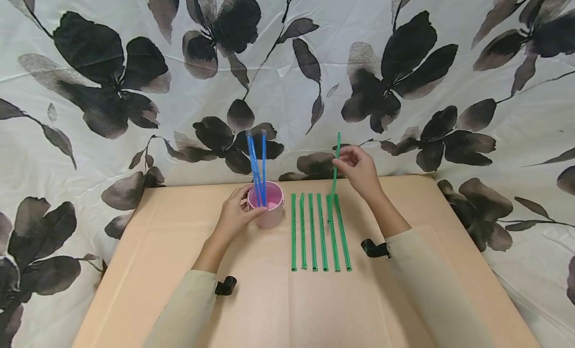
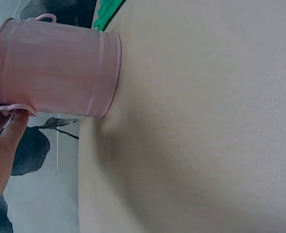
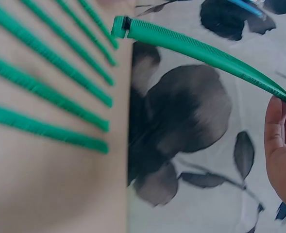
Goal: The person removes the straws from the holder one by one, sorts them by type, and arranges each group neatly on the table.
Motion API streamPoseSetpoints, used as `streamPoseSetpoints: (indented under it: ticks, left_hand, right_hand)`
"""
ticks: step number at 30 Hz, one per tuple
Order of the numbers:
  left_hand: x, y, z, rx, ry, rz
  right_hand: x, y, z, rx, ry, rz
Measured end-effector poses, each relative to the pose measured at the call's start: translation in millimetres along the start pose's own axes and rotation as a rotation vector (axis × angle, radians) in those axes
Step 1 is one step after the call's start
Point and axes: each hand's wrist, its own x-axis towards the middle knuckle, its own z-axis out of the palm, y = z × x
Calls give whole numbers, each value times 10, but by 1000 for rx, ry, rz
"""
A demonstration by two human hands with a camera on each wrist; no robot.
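Observation:
My left hand [image 1: 234, 209] holds a small pink bucket [image 1: 271, 217] by its side, with the thumb near the rim. In the left wrist view a finger touches one of the bucket's little side handles [image 2: 19, 108]. Thin blue sticks [image 1: 263, 161] stand in the bucket, leaning slightly apart. Up at the right, my right hand [image 1: 359, 172] pinches a thin green ridged strip [image 1: 335, 175] near its upper part. The strip hangs down over the row and bends in the right wrist view, where a dark band [image 3: 127, 26] shows near its free end.
Several similar green strips [image 1: 313, 233] lie side by side on the light wooden table [image 1: 269, 308], between bucket and right forearm. Behind the table's back edge hangs a white cloth [image 1: 287, 113] with dark flowers. Black wrist cameras [image 1: 226, 286] sit at both cuffs.

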Motion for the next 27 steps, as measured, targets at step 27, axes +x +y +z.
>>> streamPoseSetpoints:
  ticks: [27]
  left_hand:
    - [83,30,52,31,22,-16]
  right_hand:
    - [-156,786,-410,-270,-92,245]
